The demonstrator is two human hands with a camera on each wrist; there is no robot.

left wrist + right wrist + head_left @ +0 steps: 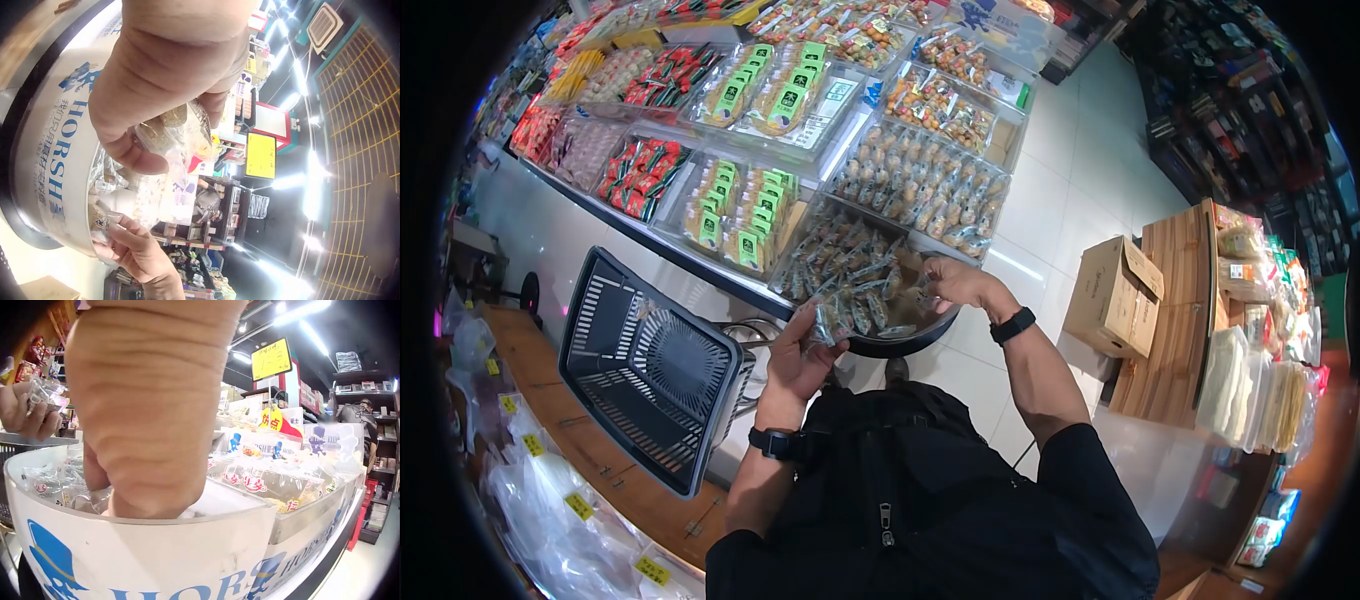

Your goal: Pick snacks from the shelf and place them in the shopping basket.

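Observation:
My left hand grips a clear-wrapped snack packet above the near left rim of a rounded display bin. Brownish food shows through its wrapper in the left wrist view. On the bin's right side, my right hand reaches down inside the rim. Its thumb and fingers pinch another small packet, seen in the left wrist view. Several similar wrapped packets lie heaped in the bin, mostly toward its back and left. In the right wrist view my own wrist hides most of the right fingers.
A dark shopping basket stands at my left. Beyond the bin, trays of wrapped snacks cover the display table. To the right, a cardboard box sits by a wooden shelf with bagged goods. Bagged goods also line the near left.

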